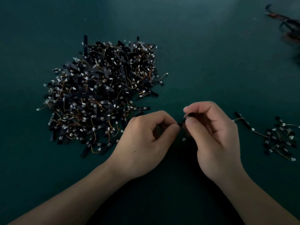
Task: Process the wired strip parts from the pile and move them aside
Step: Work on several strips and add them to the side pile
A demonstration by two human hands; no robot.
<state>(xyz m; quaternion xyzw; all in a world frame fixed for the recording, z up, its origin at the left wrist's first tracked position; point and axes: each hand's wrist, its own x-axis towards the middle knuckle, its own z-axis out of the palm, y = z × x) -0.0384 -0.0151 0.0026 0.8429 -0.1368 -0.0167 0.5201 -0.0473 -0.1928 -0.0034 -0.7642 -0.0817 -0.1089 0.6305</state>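
The person is mid-process on one small black wired strip part [185, 121], held above the dark green table [211, 54] between the big heap and the small one: the left hand [146, 137] pinches one end with curled fingertips and the right hand [215, 132] clamps thumb and forefinger on the other. By my judgement, the next move calls for finishing it and setting it right on the small set-aside cluster of strips [280, 138]. The large tangled pile of black strips with orange wires and white connectors [100, 95] lies left, barely reduced.
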